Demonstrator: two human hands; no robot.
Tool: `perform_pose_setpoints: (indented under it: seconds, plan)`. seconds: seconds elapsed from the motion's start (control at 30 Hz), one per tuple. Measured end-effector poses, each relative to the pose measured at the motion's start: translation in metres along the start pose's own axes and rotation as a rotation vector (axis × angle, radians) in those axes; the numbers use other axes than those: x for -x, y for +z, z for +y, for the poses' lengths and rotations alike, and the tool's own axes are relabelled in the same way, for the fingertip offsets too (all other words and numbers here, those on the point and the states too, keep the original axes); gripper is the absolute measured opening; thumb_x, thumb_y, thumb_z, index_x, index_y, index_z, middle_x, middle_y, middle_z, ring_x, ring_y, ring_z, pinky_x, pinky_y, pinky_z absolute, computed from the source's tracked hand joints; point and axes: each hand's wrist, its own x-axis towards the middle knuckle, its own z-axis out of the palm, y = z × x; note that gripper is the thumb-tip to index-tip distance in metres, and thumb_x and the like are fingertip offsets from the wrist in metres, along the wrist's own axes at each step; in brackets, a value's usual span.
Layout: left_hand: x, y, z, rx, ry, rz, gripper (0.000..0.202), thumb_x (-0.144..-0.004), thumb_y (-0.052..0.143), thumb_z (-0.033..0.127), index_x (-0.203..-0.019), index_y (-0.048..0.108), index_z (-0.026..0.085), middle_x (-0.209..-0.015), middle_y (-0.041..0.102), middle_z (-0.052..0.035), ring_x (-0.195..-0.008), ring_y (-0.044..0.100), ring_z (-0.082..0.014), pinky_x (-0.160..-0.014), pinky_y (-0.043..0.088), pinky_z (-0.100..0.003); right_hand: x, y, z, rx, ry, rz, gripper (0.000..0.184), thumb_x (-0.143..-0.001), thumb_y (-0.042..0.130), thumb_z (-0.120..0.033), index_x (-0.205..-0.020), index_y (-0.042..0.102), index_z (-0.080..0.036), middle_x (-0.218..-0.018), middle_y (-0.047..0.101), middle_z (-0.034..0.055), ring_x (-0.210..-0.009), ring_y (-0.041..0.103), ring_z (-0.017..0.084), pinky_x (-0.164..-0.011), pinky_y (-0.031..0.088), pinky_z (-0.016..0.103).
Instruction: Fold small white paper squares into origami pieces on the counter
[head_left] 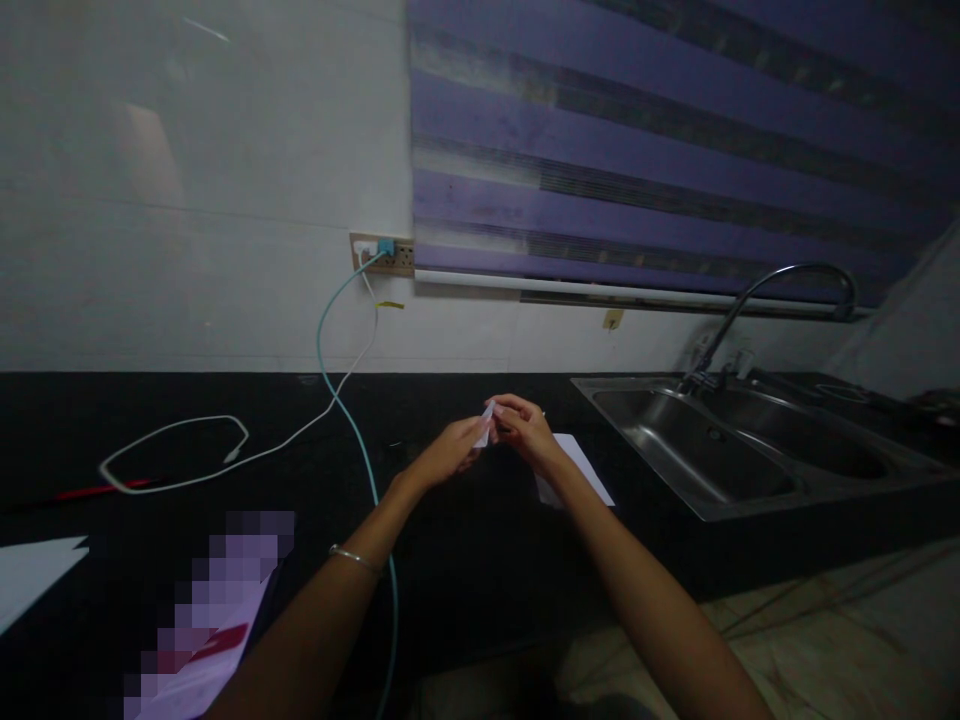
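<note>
White paper is pinched by my left fingers and right fingers; I judge uneven tugging could tear it.

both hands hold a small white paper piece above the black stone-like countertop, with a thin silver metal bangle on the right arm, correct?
Wrong arm: the head view shows the thin silver metal bangle on the left arm. The rest stands.

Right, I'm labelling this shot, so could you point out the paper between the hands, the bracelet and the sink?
Paper (484, 436): head view, on its white face.
Bracelet (353, 556): head view, on its band.
Sink (697, 450): head view, inside its left basin.
</note>
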Motion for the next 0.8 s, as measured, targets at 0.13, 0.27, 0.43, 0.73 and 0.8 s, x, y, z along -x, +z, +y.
perform_pose_setpoints:
  seconds: [0.13,0.27,0.43,0.73,0.8]
  plan:
    - [0.002,-0.001,0.005,-0.131,0.029,0.032,0.055,-0.092,0.024,0.060,-0.088,0.054,0.015,-0.059,0.042,0.0030,-0.047,0.036,-0.0098,-0.044,0.030,-0.021,0.001,0.002,-0.002,-0.003,0.037,0.015,0.034,-0.070,0.073,-0.043,-0.094,0.066,-0.019,-0.069,0.062,0.0004,-0.055,0.055,0.010,-0.055,0.046,0.024]
    - [0.001,-0.004,0.003,-0.300,0.140,0.060,0.060,-0.096,0.012,0.052,-0.089,0.058,0.014,-0.071,0.056,-0.0035,-0.061,0.048,-0.0143,-0.061,0.041,-0.027,0.001,0.001,-0.001,-0.023,0.051,-0.009,0.032,-0.070,0.073,-0.041,-0.091,0.064,-0.018,-0.068,0.062,0.0001,-0.055,0.055,0.010,-0.055,0.046,0.024]
    - [-0.005,-0.009,-0.017,-0.532,0.159,0.096,0.040,-0.092,0.037,0.043,-0.103,0.058,0.011,-0.095,0.063,-0.0132,-0.083,0.056,-0.0227,-0.080,0.042,-0.035,0.000,0.000,0.002,-0.008,0.047,-0.019,0.029,-0.072,0.072,-0.038,-0.090,0.062,-0.018,-0.064,0.060,-0.0013,-0.053,0.053,0.010,-0.053,0.045,0.023]
    - [-0.003,-0.004,-0.014,-0.951,0.050,0.108,0.030,-0.092,0.038,0.025,-0.118,0.050,0.019,-0.107,0.062,-0.0152,-0.091,0.060,-0.0279,-0.080,0.042,-0.036,-0.003,-0.002,0.003,0.201,0.018,0.066,0.020,-0.068,0.060,-0.020,-0.088,0.059,-0.019,-0.053,0.053,-0.0063,-0.043,0.046,0.008,-0.045,0.036,0.019]
    - [-0.002,-0.002,-0.009,-0.974,0.066,0.093,0.028,-0.093,0.035,0.025,-0.115,0.050,0.019,-0.103,0.062,-0.0144,-0.088,0.060,-0.0276,-0.078,0.042,-0.037,-0.003,-0.001,0.002,0.221,0.032,0.111,0.014,-0.068,0.059,-0.021,-0.082,0.059,-0.019,-0.050,0.051,-0.0068,-0.042,0.044,0.008,-0.043,0.035,0.019]
